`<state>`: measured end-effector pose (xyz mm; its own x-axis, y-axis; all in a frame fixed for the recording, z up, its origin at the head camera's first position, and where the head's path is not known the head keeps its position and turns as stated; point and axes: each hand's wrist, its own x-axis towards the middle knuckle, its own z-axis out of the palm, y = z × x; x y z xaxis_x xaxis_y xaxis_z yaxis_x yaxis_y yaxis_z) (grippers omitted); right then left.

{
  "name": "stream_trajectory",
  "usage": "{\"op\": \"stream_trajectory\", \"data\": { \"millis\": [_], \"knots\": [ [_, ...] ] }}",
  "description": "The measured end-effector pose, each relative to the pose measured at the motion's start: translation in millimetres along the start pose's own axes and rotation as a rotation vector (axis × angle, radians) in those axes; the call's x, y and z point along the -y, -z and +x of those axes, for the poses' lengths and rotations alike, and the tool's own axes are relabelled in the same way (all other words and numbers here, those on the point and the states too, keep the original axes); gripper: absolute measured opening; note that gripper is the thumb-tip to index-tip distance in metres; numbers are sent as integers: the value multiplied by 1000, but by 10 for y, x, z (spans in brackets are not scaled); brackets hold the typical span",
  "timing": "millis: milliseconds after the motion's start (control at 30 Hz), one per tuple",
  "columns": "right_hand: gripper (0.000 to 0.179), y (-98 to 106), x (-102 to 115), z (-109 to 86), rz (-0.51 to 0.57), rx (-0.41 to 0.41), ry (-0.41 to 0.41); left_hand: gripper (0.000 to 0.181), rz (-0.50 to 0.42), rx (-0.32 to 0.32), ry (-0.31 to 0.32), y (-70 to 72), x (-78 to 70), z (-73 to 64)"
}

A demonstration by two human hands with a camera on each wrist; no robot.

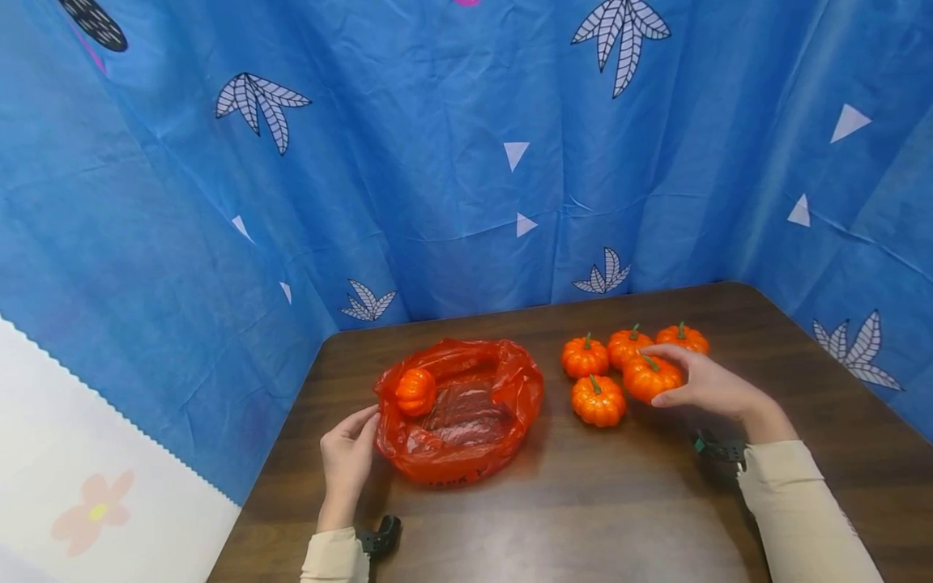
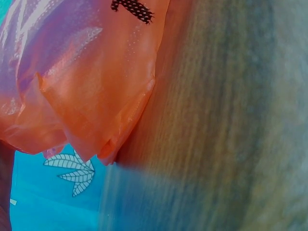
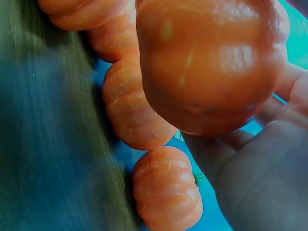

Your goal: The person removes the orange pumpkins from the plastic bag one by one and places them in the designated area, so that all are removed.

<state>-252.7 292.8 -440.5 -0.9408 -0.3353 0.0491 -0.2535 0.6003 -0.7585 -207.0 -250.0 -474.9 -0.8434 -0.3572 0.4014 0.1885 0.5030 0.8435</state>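
A red plastic bag [image 1: 453,470] lies with its mouth spread wide on the table. Inside, near its left rim, sits a small orange pumpkin [image 1: 415,392]. My left hand [image 1: 348,453] pinches the bag's left edge between thumb and fingers; from the left wrist, the side of the bag [image 2: 96,86] shows close up. Over on the right, my right hand [image 1: 703,385] grips another small pumpkin [image 1: 651,379] from its right side, thumb in front and fingers behind. That gripped pumpkin [image 3: 211,67] looms large in the right wrist view, in front of the others.
Several more green-stemmed pumpkins stand close around the gripped one: a front one [image 1: 598,401], a left one [image 1: 585,356], a back one [image 1: 628,346] and a right one [image 1: 682,338]. A blue patterned curtain [image 1: 466,162] hangs behind the brown wooden table [image 1: 568,502].
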Motion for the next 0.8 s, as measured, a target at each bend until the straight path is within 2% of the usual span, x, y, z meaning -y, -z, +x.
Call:
{"op": "stream_trajectory", "data": {
  "millis": [333, 600, 800],
  "knots": [
    [80, 14, -54, -17, -3, 40, -24, 16, 3, -5, 5, -2, -2, 3],
    [80, -7, -82, -15, -25, 38, -40, 15, 5, -17, -29, -13, 7, 6],
    [76, -26, -111, -9, -39, 36, -5, 15, 15, -12, -32, -7, 4, 0]
  ]
}}
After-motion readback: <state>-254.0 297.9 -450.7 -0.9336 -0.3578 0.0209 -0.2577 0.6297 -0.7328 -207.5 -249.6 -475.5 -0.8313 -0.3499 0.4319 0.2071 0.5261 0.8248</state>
